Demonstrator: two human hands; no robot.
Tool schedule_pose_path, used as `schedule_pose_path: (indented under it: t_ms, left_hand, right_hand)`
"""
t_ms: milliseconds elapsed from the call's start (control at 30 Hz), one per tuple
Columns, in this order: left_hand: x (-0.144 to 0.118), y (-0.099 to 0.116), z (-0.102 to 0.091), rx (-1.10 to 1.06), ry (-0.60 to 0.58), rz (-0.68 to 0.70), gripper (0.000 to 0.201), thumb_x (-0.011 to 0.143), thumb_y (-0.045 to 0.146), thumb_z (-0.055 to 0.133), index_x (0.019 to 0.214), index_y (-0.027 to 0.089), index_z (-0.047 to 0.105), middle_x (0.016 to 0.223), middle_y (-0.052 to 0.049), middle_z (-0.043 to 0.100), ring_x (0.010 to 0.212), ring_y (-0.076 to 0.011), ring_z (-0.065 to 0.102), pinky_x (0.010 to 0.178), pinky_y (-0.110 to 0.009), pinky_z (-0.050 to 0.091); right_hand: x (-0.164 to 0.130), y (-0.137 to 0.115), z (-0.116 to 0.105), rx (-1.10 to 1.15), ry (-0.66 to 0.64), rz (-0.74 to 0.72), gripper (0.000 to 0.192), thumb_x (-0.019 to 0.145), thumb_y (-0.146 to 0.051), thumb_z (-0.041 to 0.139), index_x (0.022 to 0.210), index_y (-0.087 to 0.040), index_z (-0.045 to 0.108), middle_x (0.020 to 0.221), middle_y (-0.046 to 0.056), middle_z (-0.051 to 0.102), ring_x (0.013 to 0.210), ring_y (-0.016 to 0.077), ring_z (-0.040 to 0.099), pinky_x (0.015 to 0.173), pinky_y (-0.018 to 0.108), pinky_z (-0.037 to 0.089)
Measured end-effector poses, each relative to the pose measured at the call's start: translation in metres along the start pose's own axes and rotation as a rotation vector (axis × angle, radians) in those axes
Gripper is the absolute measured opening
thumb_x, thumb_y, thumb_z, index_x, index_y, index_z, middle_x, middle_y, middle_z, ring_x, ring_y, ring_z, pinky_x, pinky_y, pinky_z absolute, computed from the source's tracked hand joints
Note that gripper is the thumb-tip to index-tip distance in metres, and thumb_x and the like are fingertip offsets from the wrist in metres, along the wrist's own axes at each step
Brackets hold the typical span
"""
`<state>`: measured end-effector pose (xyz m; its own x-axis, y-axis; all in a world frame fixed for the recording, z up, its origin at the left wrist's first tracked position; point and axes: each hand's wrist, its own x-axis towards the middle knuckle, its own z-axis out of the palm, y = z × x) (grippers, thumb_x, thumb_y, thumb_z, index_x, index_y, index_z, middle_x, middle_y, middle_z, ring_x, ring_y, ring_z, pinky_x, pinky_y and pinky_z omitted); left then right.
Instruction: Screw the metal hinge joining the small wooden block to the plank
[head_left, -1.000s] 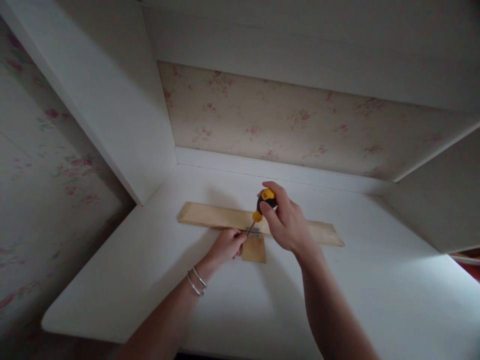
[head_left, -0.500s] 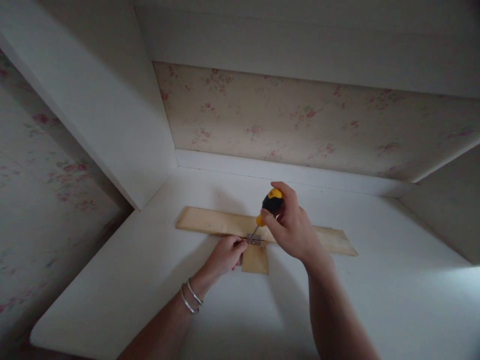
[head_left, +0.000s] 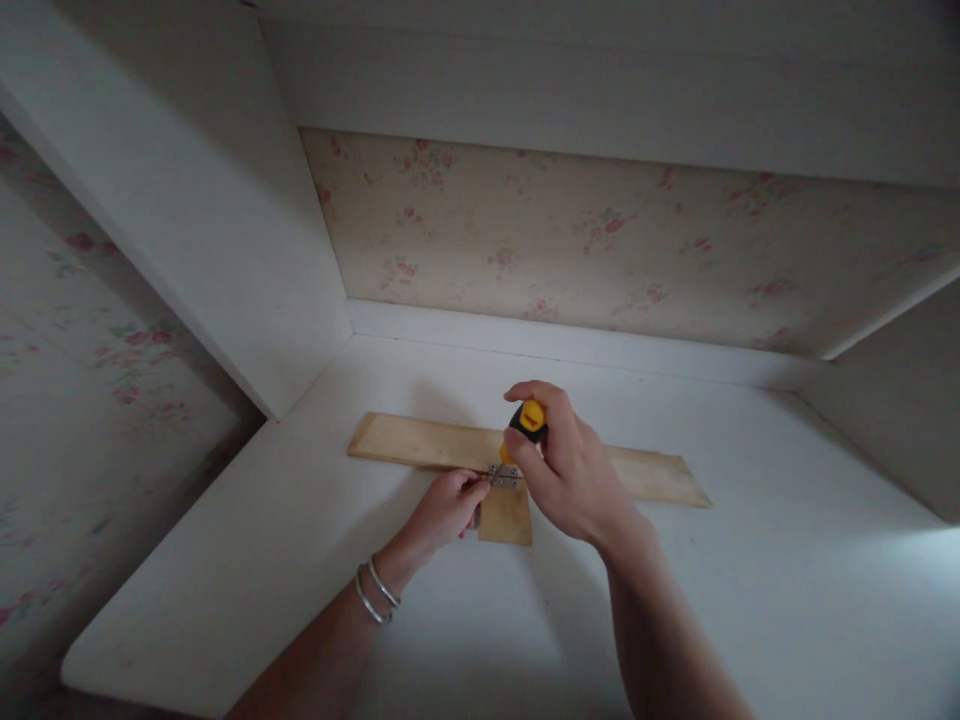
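My right hand (head_left: 566,465) grips a yellow and black screwdriver (head_left: 527,422), its shaft slanting down to a small metal hinge (head_left: 504,474). The hinge lies across the joint between a long pale wooden strip (head_left: 427,441) and a short wooden piece (head_left: 505,517). At the hinge's left edge, my left hand (head_left: 446,510) is closed in a pinch by the screwdriver's tip. What its fingers hold, if anything, is too small to make out. A bit of something red (head_left: 466,527) shows beneath that hand.
The wood lies on a white tabletop (head_left: 262,560) with a rounded front left corner. White panels (head_left: 247,280) rise on the left and right, with a white board (head_left: 600,90) overhead. Behind is a floral-papered wall (head_left: 465,230).
My right hand and the screwdriver have moved slightly left and down, and the handle now stands more upright. My left hand stays at the hinge.
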<state>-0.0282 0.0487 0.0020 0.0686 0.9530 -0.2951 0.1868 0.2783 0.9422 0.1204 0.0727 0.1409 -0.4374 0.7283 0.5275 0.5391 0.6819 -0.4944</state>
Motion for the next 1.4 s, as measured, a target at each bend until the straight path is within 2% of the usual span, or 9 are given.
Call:
schedule_pose_path:
  t_ms: [167, 367, 567, 733, 867, 967, 1167, 1300, 1400]
  left_hand:
    - [0.0027, -0.0051, -0.0006, 0.017, 0.007, 0.012, 0.031, 0.084, 0.043, 0.049, 0.078, 0.015, 0.058, 0.044, 0.006, 0.046, 0.034, -0.0084, 0.038, 0.034, -0.019, 0.025]
    - [0.002, -0.0047, -0.0011, 0.02, 0.006, 0.011, 0.033, 0.084, 0.045, 0.049, 0.075, 0.014, 0.057, 0.044, 0.005, 0.046, 0.033, -0.008, 0.038, 0.034, -0.019, 0.025]
    - [0.0025, -0.0069, -0.0012, 0.031, 0.008, 0.031, 0.031, 0.084, 0.043, 0.049, 0.076, 0.015, 0.057, 0.044, 0.005, 0.046, 0.034, -0.0087, 0.04, 0.035, -0.019, 0.026]
    - [0.0022, -0.0072, -0.0005, 0.017, 0.011, 0.012, 0.032, 0.085, 0.045, 0.048, 0.077, 0.015, 0.057, 0.045, 0.005, 0.047, 0.034, -0.0087, 0.039, 0.034, -0.019, 0.026]
    - [-0.0005, -0.0021, -0.0015, 0.015, 0.006, 0.027, 0.029, 0.085, 0.042, 0.048, 0.076, 0.015, 0.056, 0.046, 0.004, 0.047, 0.036, -0.009, 0.04, 0.034, -0.019, 0.026]
    - [-0.0017, -0.0001, -0.002, 0.026, 0.006, 0.018, 0.027, 0.085, 0.04, 0.049, 0.078, 0.015, 0.057, 0.047, 0.005, 0.047, 0.036, -0.0087, 0.04, 0.034, -0.018, 0.025]
    - [0.0009, -0.0063, -0.0005, 0.017, 0.011, 0.002, 0.03, 0.085, 0.043, 0.048, 0.08, 0.014, 0.057, 0.045, 0.005, 0.046, 0.034, -0.0087, 0.038, 0.034, -0.019, 0.025]
    - [0.0025, -0.0087, -0.0009, 0.029, 0.009, 0.016, 0.032, 0.084, 0.045, 0.048, 0.082, 0.014, 0.058, 0.046, 0.005, 0.047, 0.035, -0.0092, 0.04, 0.034, -0.019, 0.026]
    - [0.0019, -0.0066, -0.0013, 0.031, 0.011, 0.018, 0.031, 0.084, 0.043, 0.049, 0.08, 0.014, 0.059, 0.046, 0.006, 0.046, 0.035, -0.0085, 0.039, 0.034, -0.019, 0.026]
  right_hand:
    - [-0.0002, 0.0003, -0.001, -0.136, 0.078, 0.075, 0.032, 0.086, -0.047, 0.056, 0.105, -0.022, 0.049, 0.091, 0.005, 0.06, 0.073, 0.0205, 0.059, 0.065, 0.032, 0.044]
    - [-0.0032, -0.0036, -0.006, 0.058, -0.016, 0.059, 0.036, 0.088, -0.025, 0.046, 0.123, -0.024, 0.039, 0.105, 0.006, 0.06, 0.077, 0.0187, 0.061, 0.07, 0.032, 0.047]
    - [-0.0008, -0.0028, -0.0027, -0.079, 0.063, 0.047, 0.029, 0.086, -0.041, 0.055, 0.109, -0.022, 0.05, 0.098, 0.007, 0.058, 0.078, 0.0212, 0.058, 0.067, 0.034, 0.048]
    - [-0.0015, -0.0038, -0.0033, 0.04, 0.013, 0.016, 0.043, 0.091, -0.029, 0.046, 0.133, -0.024, 0.035, 0.11, 0.008, 0.057, 0.088, 0.0203, 0.058, 0.076, 0.034, 0.048]
    - [-0.0016, -0.0043, -0.0049, -0.01, 0.034, 0.019, 0.031, 0.091, -0.032, 0.049, 0.12, -0.023, 0.045, 0.111, 0.008, 0.055, 0.092, 0.0216, 0.057, 0.079, 0.036, 0.047]
    - [-0.0003, -0.0013, -0.0033, -0.126, 0.114, 0.064, 0.035, 0.087, -0.043, 0.055, 0.113, -0.022, 0.049, 0.103, 0.008, 0.056, 0.084, 0.0226, 0.057, 0.073, 0.037, 0.048]
    - [-0.0017, -0.0002, -0.0032, -0.02, 0.023, 0.046, 0.041, 0.091, -0.024, 0.044, 0.131, -0.023, 0.037, 0.108, 0.008, 0.057, 0.091, 0.0222, 0.057, 0.079, 0.037, 0.047]
    - [-0.0029, -0.0034, -0.002, -0.064, 0.063, 0.045, 0.029, 0.09, -0.031, 0.049, 0.117, -0.022, 0.046, 0.104, 0.008, 0.057, 0.086, 0.0221, 0.057, 0.076, 0.037, 0.047]
    - [-0.0031, -0.005, -0.0008, -0.069, 0.063, 0.019, 0.031, 0.091, -0.031, 0.048, 0.12, -0.022, 0.044, 0.105, 0.008, 0.057, 0.087, 0.0218, 0.057, 0.075, 0.036, 0.047]
